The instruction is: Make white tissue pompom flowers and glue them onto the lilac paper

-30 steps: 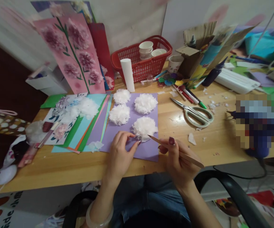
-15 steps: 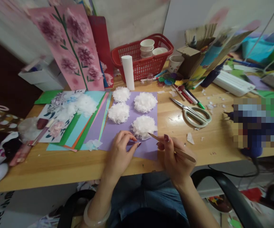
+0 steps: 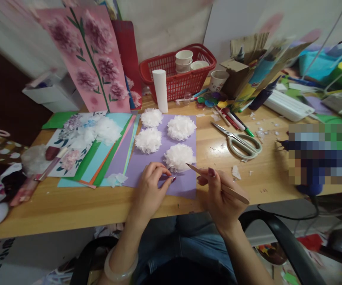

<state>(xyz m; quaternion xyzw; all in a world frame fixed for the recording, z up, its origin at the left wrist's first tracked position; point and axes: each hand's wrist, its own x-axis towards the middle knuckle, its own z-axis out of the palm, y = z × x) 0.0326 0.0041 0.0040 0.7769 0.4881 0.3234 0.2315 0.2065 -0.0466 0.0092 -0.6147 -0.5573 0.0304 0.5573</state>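
Observation:
My left hand (image 3: pixel 153 184) rests on the purple sheet (image 3: pixel 185 188), fingers curved and the thumb slightly apart from the fingertips; nothing shows between them. It lies just below the nearest white ruffled paper flower (image 3: pixel 179 157). My right hand (image 3: pixel 224 196) is closed around a slim tan tool with a sharp point (image 3: pixel 233 192), whose exact kind I cannot tell. The tip lies over that flower's right edge; I cannot tell whether it touches. More white paper flowers stand behind on the sheet: one at left (image 3: pixel 148 140), one at right (image 3: pixel 181 127) and one at the back (image 3: pixel 151 118).
Scissors (image 3: pixel 239 140), markers (image 3: pixel 237 120) and paper scraps lie to the right. A white roll (image 3: pixel 160 91) stands before a red basket (image 3: pixel 182 85) with paper cups. Coloured sheets (image 3: pixel 99 166) are fanned at left. A blue glue gun (image 3: pixel 310 190), partly pixelated, is far right.
My right hand has moved slightly right and down, and the tool's tip has shifted a little with it. My left hand and the flowers look almost unchanged.

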